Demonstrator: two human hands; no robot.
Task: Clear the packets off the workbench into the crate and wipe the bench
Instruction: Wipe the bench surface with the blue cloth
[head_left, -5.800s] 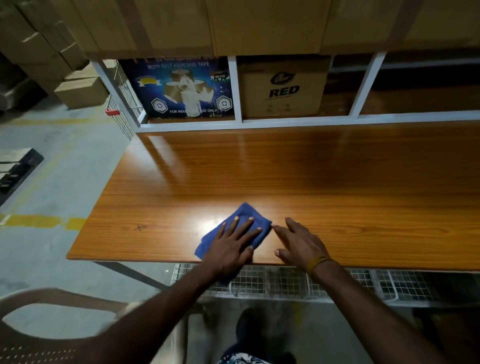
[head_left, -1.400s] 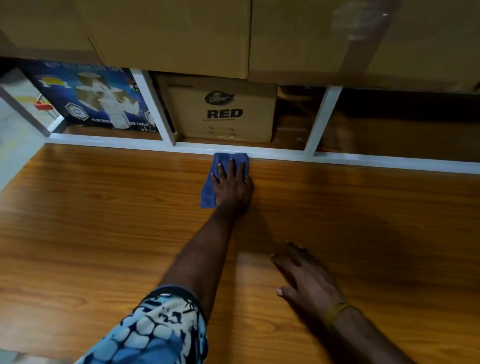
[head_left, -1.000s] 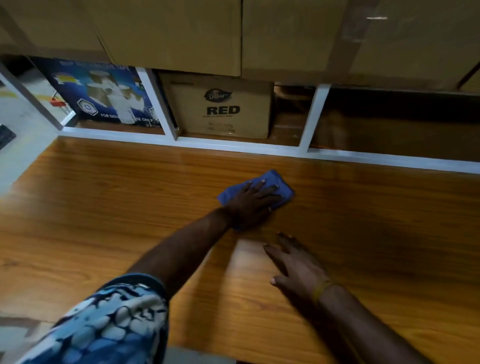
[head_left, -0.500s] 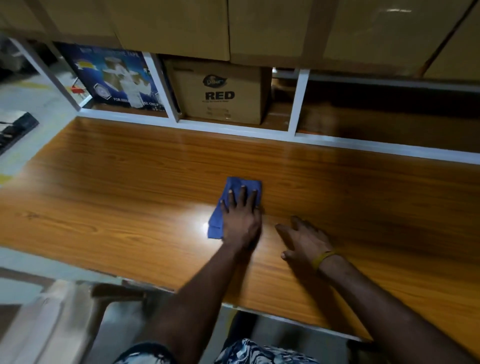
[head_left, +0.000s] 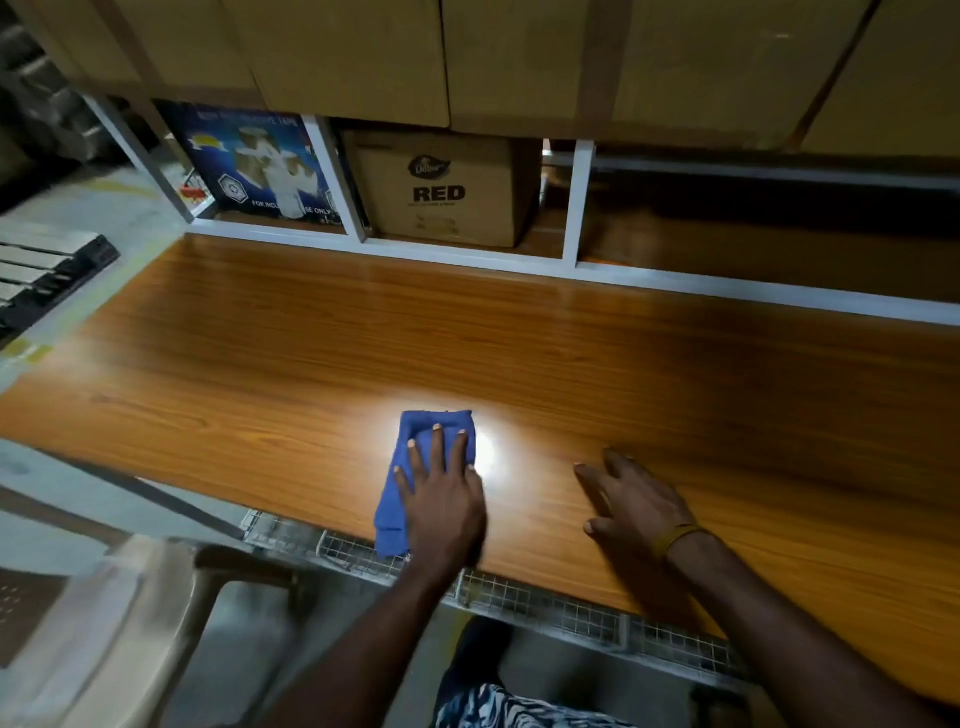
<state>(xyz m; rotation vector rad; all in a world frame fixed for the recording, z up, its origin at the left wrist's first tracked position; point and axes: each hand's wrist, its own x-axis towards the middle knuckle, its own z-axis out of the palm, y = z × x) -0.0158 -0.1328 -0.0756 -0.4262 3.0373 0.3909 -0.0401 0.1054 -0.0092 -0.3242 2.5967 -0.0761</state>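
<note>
Blue cloth (head_left: 415, 467) flat on table (head_left: 260, 364) at near edge, 6 o'clock. Left hand (head_left: 441, 504) pressing it, fingers (head_left: 436, 447) spread flat, not gripping. Right hand (head_left: 631, 501) open at 3 o'clock of cloth. Likely soft, light; pinch a fold to lift.

The left hand (head_left: 441, 499) is covering the near half of the blue cloth (head_left: 415, 452), hiding how it lies there. Left of that hand, a pale plastic chair (head_left: 93, 634) is blurring and running off the frame. Far beyond the right hand (head_left: 631, 504), the right shelf bay (head_left: 779, 234) is sitting too dark to read.
</note>
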